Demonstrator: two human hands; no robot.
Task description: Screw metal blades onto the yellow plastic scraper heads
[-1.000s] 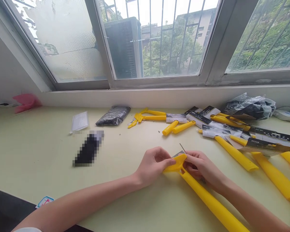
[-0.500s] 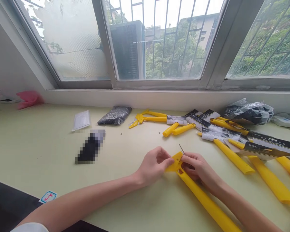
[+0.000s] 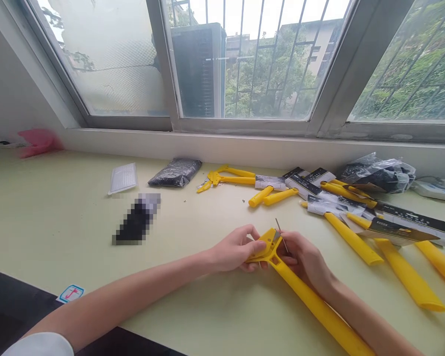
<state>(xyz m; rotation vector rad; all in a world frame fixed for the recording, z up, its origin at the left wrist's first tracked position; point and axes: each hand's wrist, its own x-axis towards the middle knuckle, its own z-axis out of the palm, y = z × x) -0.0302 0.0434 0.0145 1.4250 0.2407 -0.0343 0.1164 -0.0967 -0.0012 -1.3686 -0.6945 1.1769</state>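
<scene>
My left hand [image 3: 241, 249] is closed on the forked head of a yellow long-handled scraper [image 3: 304, 291], thumb on top and fingers curled underneath. A grey metal piece shows at the head's upper corner. The handle slants down to the lower right, out of the picture. At the head's right edge my right hand [image 3: 304, 254] pinches a thin metal rod [image 3: 277, 225] that sticks up past the corner. The other fingers of this hand are curled and partly hidden behind the scraper.
Packaged yellow tools [image 3: 348, 205] with black cards lie heaped at right, beside loose yellow handles [image 3: 411, 277]. Another yellow tool [image 3: 217, 179] lies near the wall. Left of it are a black plastic packet [image 3: 176, 172], a white box [image 3: 123, 178] and a blurred dark object [image 3: 137, 220].
The scraper's head has turned, and its grey metal piece now shows. My left fingers have moved underneath it. The thin rod shows more of its length in my right hand.
</scene>
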